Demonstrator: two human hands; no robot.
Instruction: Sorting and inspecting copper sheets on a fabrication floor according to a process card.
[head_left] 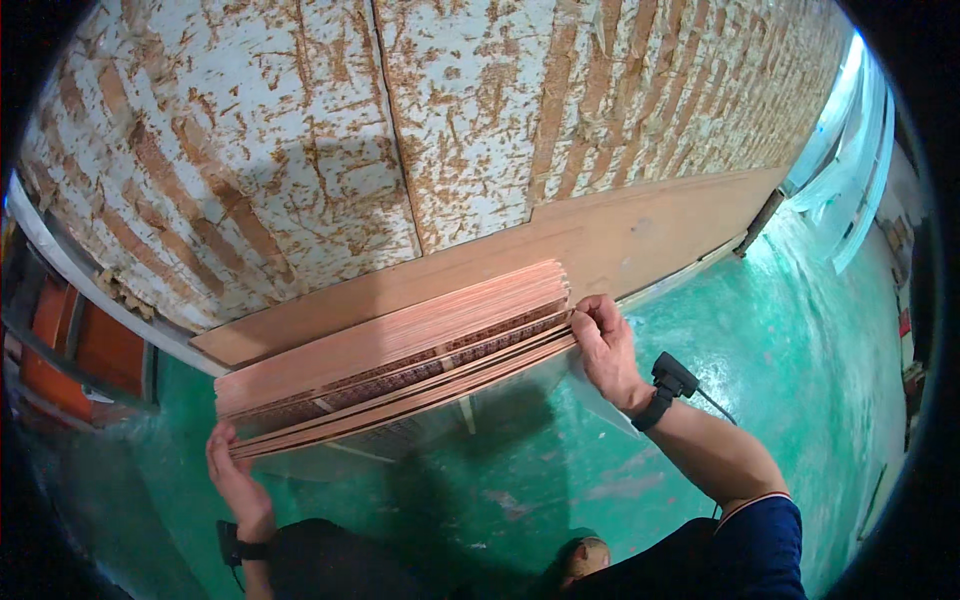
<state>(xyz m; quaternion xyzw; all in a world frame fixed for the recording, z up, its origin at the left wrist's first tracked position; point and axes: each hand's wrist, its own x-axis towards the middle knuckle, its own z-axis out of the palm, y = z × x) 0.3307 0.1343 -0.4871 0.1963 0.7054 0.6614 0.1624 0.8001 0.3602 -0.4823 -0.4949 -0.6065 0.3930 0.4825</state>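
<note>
Left hand and right hand each had their grip clamped on opposite ends of the thin panels, before the pink-edged stack — uneven lifting could spill sheets onto the green floor.

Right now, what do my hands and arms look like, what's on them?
Your left hand and right hand are ungloved. Each wrist wears a black strap carrying a black boxy device; a thin dark cable runs from the right one. The right arm's navy sleeve has a narrow pale-and-orange edge.
</note>
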